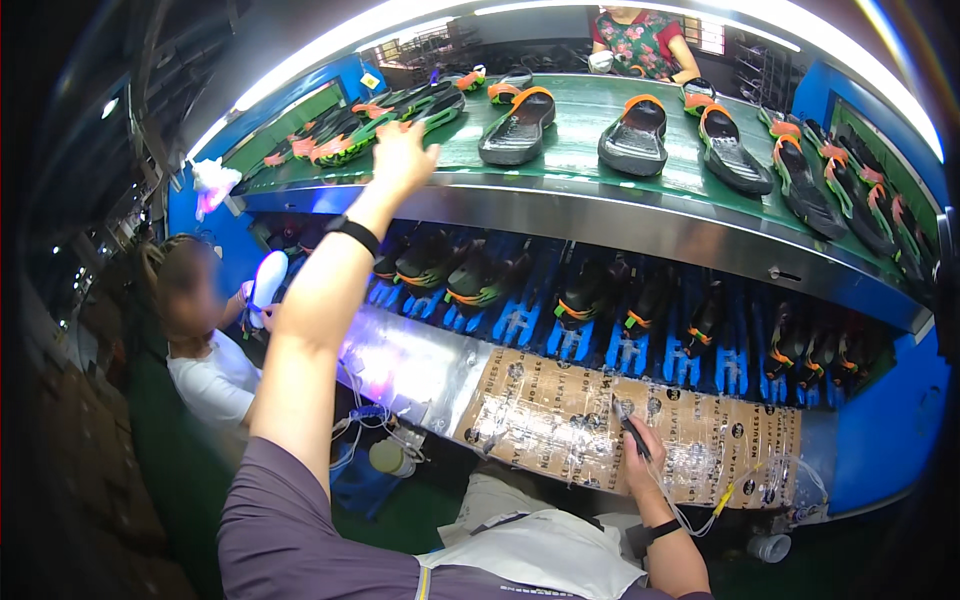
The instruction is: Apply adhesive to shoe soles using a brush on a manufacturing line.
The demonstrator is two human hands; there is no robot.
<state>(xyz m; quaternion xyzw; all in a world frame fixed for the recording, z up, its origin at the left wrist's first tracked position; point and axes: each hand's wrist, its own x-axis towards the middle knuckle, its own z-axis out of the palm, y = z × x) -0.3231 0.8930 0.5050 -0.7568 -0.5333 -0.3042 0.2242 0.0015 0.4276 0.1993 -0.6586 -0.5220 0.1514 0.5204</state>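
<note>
My left hand (402, 158) reaches out over the green conveyor belt (575, 150). Its thumb stands apart from the other fingers, and it appears to hold nothing. The fingertips overlap the edge of a black sole with a green rim (440, 117); whether they touch it, I cannot tell. Black soles (518, 128) with orange-trimmed uppers beside them lie along the belt. Low on the right, my right hand (645, 458) is closed round a slim black-handled tool (636, 436) with a greyish tip. That tip is over the cardboard-covered ledge (560, 410).
Below the belt, black shoes (590, 290) with orange trim sit on blue holders (517, 322). A metal rail (640, 205) edges the belt. One co-worker (215, 370) is at the left, another person (645, 45) across the belt. Cords (722, 500) hang near my right wrist.
</note>
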